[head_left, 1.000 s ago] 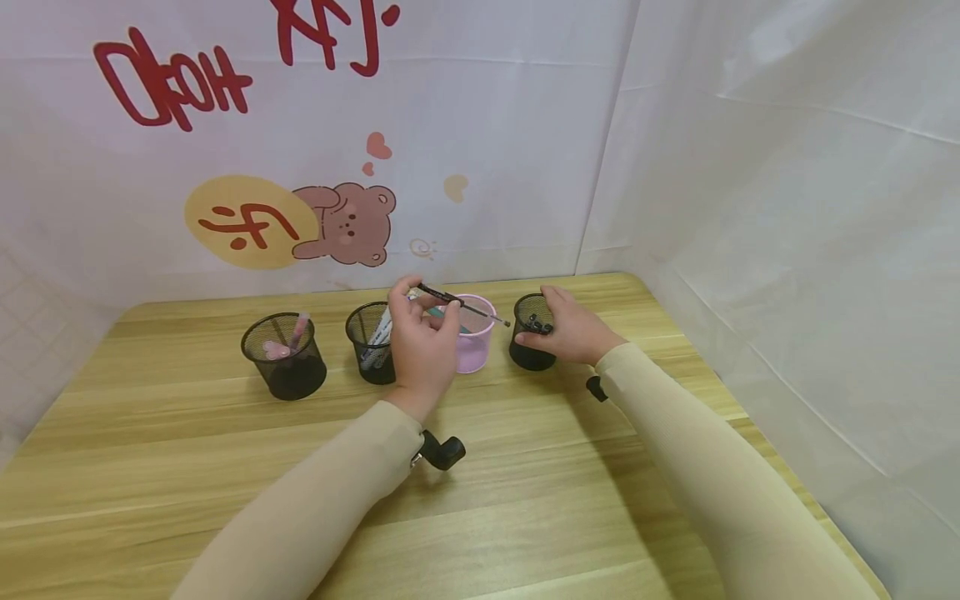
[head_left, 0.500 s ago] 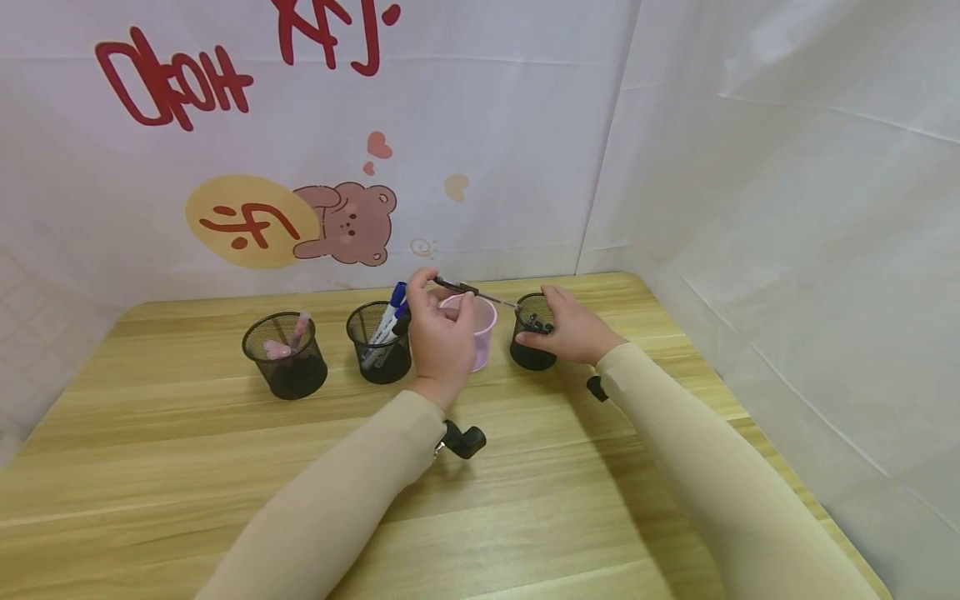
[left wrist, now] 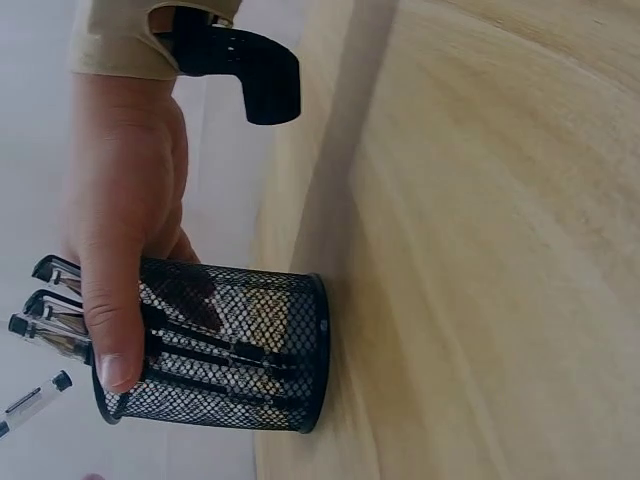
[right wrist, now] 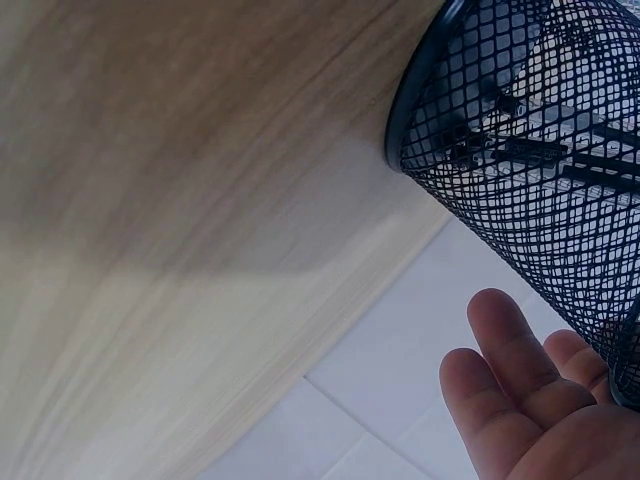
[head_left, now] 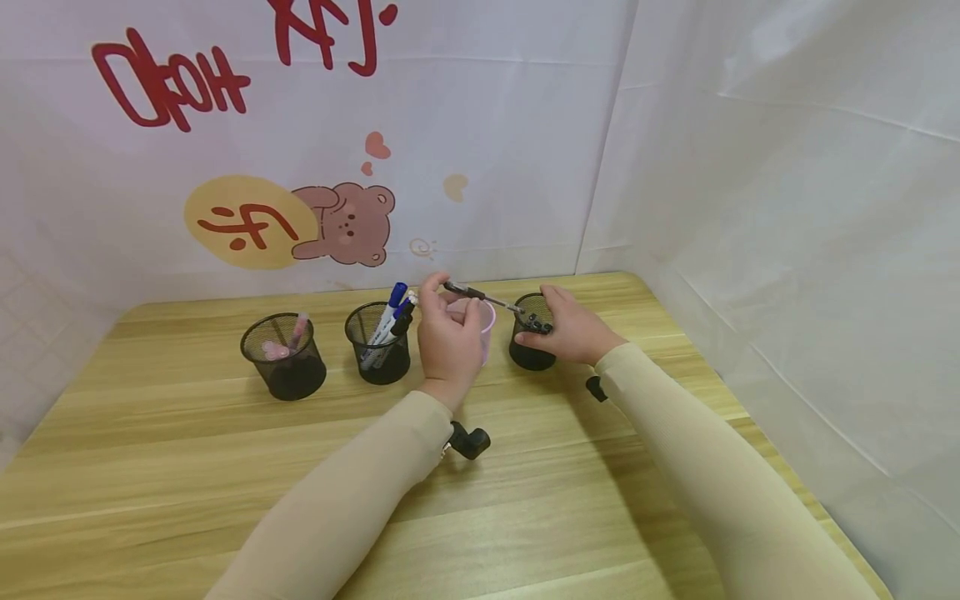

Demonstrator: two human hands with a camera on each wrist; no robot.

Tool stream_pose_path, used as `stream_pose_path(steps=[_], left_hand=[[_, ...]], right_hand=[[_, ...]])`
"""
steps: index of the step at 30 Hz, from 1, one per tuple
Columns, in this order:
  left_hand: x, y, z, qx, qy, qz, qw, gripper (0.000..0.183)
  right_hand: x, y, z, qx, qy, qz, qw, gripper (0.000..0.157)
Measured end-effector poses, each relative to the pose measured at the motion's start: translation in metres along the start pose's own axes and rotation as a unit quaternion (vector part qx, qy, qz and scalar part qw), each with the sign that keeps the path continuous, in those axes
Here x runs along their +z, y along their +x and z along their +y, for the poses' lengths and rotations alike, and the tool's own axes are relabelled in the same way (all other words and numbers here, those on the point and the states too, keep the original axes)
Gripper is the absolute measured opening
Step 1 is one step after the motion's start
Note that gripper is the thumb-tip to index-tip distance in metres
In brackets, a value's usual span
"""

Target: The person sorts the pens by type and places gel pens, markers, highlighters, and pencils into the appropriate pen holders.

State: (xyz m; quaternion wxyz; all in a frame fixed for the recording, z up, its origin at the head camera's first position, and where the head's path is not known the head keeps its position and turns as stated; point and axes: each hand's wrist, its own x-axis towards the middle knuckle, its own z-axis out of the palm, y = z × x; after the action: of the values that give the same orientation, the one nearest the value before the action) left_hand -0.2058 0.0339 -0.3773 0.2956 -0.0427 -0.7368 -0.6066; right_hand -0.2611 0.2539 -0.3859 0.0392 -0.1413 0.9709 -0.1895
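Note:
My left hand [head_left: 450, 337] pinches a slim gel pen [head_left: 483, 298], black at the hand and clear along the shaft. Its far end reaches over the rim of the rightmost black mesh pen cup [head_left: 532, 360]. My right hand [head_left: 573, 326] grips this cup from the right, thumb in front near the rim. In the left wrist view the thumb [left wrist: 112, 335] lies across the mesh, and several black-and-clear pens [left wrist: 55, 310] stick out of the cup. The end of the held pen [left wrist: 38, 402] shows beside them, apart from the cup. In the right wrist view, fingers [right wrist: 515, 350] stretch beside the mesh.
Behind my left hand stands a pink cup [head_left: 487, 333], partly covered. Left of it, a black mesh cup [head_left: 386, 371] holds markers [head_left: 390, 325]. Farther left, another mesh cup [head_left: 300, 379] holds pink items [head_left: 277, 350]. A white curtain [head_left: 510, 167] hangs behind the wooden table [head_left: 540, 492].
My left hand has moved right with the pen, from over the marker cup and pink cup toward the rightmost cup, uncovering the markers. My right hand stays on the cup.

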Motion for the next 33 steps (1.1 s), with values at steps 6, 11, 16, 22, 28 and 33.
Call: stream_pose_path(steps=[6, 11, 16, 22, 28, 33], left_hand=[[0.0018, -0.0019, -0.0013, -0.007, 0.016, -0.020, 0.9996, 0.050], [0.0031, -0.0029, -0.0031, -0.004, 0.021, -0.027, 0.9994, 0.050], [0.0033, -0.0044, -0.0040, 0.011, 0.037, -0.029, 0.9988, 0.049], [0.0029, -0.0054, -0.0037, 0.019, 0.045, -0.042, 0.9979, 0.048], [0.0039, -0.0085, -0.0066, 0.033, 0.050, -0.051, 0.9969, 0.043], [0.0047, -0.0098, -0.0093, 0.051, 0.041, -0.057, 0.9963, 0.038]], right_hand=[[0.0006, 0.0005, -0.0001, 0.000, 0.001, 0.006, 1.000, 0.118], [-0.0005, -0.0010, -0.0010, 0.001, 0.001, 0.003, 1.000, 0.118], [-0.0004, -0.0009, -0.0006, 0.003, 0.005, 0.003, 1.000, 0.117], [-0.0005, -0.0008, -0.0009, 0.006, 0.004, 0.000, 1.000, 0.118], [-0.0007, -0.0007, -0.0010, 0.003, 0.001, -0.001, 1.000, 0.117], [-0.0013, -0.0015, -0.0025, 0.000, 0.002, 0.002, 1.000, 0.117]])
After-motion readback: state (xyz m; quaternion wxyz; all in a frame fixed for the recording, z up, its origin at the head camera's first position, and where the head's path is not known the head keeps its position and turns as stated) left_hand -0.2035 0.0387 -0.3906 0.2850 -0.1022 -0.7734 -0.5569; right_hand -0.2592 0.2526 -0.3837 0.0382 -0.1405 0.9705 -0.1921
